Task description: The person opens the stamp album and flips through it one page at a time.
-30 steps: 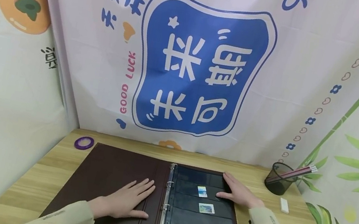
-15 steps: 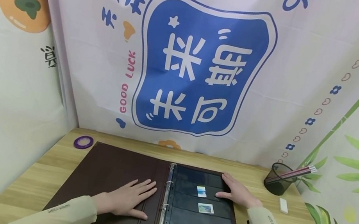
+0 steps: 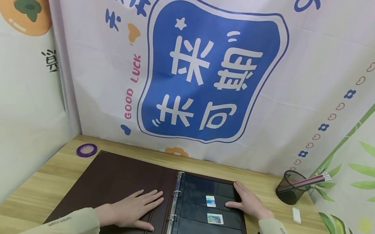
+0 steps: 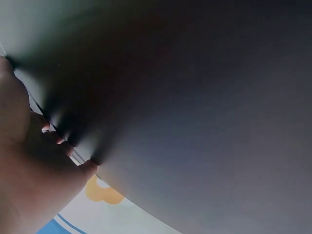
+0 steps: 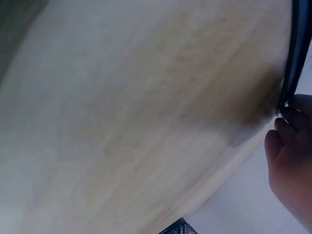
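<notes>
Last second: scarcely any shift; the left hand (image 3: pixel 130 211) lies at most a touch nearer the metal rings (image 3: pixel 173 217), and the right hand (image 3: pixel 249 202) stays put; I read this as a pause with the binder (image 3: pixel 118 171) kept flat, the work no further on
Left fingers: straight and fanned, palm down, gripping nothing; they rest on the inside of the binder's left cover, thumb stretched apart on the near side
Right fingers: forefinger and thumb extended and well spread, forefinger at the far outer corner of the pocket page (image 3: pixel 212 233), thumb lying over it; the right wrist view shows the other fingertips at the binder's edge, whether any tuck beneath it I cannot tell
Binder: spread beneath both hands, its rings just beyond the left fingertips
Stamps: blue-and-yellow stamp (image 3: pixel 210 201) just left of the right thumb, green-and-blue stamp (image 3: pixel 215 219) nearer the person than that thumb; neither touched
Past left fingers: purple ring (image 3: pixel 86 155) on the table (image 3: pixel 34 186), off the cover's far corner
Past right fingers: white eraser (image 3: pixel 296 215), then mesh cup (image 3: pixel 289 196) with pencils (image 3: pixel 311 180)
Farthest out: printed cloth (image 3: pixel 102 90) behind the table
</notes>
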